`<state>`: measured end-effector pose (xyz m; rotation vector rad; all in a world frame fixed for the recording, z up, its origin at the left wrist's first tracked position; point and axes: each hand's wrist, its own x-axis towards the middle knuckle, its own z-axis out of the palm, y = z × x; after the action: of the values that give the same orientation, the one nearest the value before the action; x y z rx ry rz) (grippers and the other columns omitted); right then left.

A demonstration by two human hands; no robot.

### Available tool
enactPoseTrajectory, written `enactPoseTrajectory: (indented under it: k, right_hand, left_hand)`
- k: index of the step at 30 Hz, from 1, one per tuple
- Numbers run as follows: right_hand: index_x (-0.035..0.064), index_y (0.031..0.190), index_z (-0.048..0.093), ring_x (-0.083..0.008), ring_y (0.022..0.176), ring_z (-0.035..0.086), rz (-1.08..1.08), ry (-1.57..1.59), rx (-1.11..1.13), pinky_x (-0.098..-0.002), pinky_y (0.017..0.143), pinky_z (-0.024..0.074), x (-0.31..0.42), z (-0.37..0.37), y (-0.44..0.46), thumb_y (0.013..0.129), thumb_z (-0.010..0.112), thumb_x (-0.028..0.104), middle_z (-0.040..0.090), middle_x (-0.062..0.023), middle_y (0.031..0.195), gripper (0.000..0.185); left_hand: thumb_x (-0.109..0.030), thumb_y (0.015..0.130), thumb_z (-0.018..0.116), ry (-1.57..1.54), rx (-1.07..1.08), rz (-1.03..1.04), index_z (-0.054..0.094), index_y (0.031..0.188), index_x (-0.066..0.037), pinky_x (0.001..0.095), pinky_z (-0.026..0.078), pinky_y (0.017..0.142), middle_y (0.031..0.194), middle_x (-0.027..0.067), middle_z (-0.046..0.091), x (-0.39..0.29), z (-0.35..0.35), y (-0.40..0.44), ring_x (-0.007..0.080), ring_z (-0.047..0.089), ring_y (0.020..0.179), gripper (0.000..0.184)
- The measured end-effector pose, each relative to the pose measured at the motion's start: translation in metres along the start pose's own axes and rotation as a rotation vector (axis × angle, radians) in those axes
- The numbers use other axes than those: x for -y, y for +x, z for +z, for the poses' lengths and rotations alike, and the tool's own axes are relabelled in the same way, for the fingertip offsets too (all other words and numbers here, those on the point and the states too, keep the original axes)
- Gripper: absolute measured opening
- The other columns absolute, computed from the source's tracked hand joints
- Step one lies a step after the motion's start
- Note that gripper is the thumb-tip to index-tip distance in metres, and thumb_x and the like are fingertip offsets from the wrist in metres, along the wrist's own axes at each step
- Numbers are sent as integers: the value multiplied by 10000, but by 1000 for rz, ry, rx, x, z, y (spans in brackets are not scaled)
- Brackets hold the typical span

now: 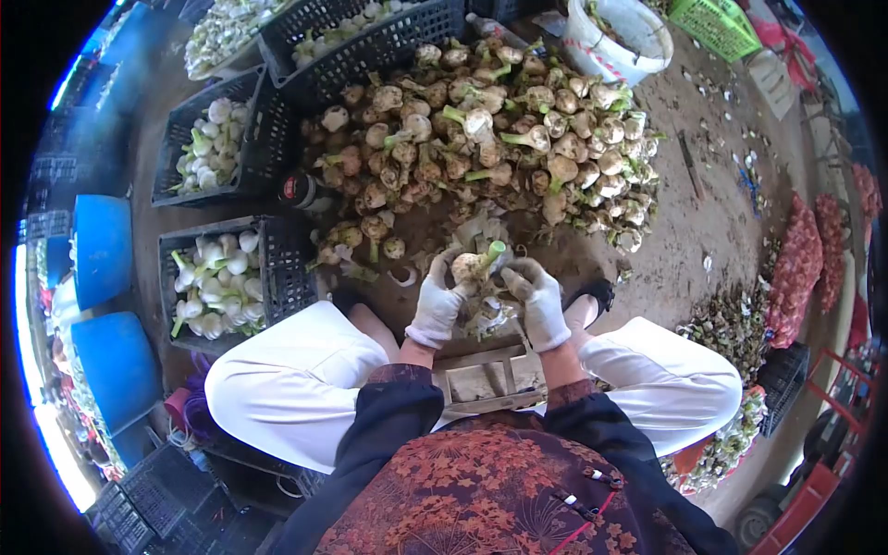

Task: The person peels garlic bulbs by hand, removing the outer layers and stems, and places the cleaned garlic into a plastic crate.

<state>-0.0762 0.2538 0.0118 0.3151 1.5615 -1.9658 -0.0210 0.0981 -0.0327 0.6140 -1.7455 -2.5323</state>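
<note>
My left hand (437, 303), in a dirty white glove, grips a garlic bulb (468, 268) with a short green stem pointing right. The bulb's skin is brownish and soiled. Close by on the right, my gloved right hand (540, 302) has its fingers curled near the stem; whatever they may hold is hidden. Loose garlic skins (488, 316) lie below and between the hands. Beyond them spreads a big heap of untrimmed garlic bulbs (481, 129), brown and earthy, some with green stems.
Black crates (268, 277) with cleaned white garlic stand at the left. A dark bottle (305, 191) is beside the heap. At the back are a white bucket (618, 42) and a green crate (717, 26). Red mesh sacks (794, 268) stand right; a small wooden stool (481, 377) is below my hands.
</note>
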Motion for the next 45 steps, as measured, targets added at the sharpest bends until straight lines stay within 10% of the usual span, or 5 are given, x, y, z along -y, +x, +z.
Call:
enactPoseTrajectory:
  k: [16, 26, 36, 38, 45]
  right_hand:
    - [-35, 1044, 620, -106, 796, 592, -85, -297, 419, -238, 726, 476, 4, 15, -9, 849, 580, 63, 657, -52, 873, 222]
    - [-36, 1061, 629, -91, 780, 602, 60, 11, 392, -225, 704, 469, -8, 21, -13, 818, 575, 27, 665, -32, 887, 256]
    - [12, 1009, 658, -210, 742, 647, -81, -567, 164, -329, 731, 505, -17, -3, 69, 774, 569, 65, 672, -142, 812, 256]
    - [76, 1068, 642, -326, 833, 647, -290, -1422, 50, -400, 773, 503, -33, -18, 87, 783, 578, 137, 653, -188, 882, 298]
    - [76, 896, 647, -309, 841, 612, -543, -1034, 173, -421, 737, 471, 20, 60, 6, 684, 740, 291, 629, -119, 813, 316]
  left_hand:
    - [-480, 914, 475, -499, -267, -363, 614, 949, 20, 296, 524, 704, 869, 81, 644, -9, -25, -22, 188, 630, 748, 520]
    - [-245, 828, 672, 734, -189, 412, 635, 972, -29, 260, 459, 631, 794, 59, 591, -48, -35, -46, 152, 571, 694, 263]
    - [-30, 752, 684, 539, -96, 361, 652, 914, -49, 274, 474, 700, 809, 73, 594, -67, -33, -54, 198, 607, 751, 166]
    - [2, 774, 661, 314, -134, 354, 636, 1003, -36, 238, 443, 809, 882, 30, 608, -74, -42, -59, 140, 581, 832, 233]
    - [54, 744, 662, 423, -403, 263, 627, 981, -14, 259, 466, 781, 947, 63, 632, -67, -57, -51, 159, 596, 874, 249]
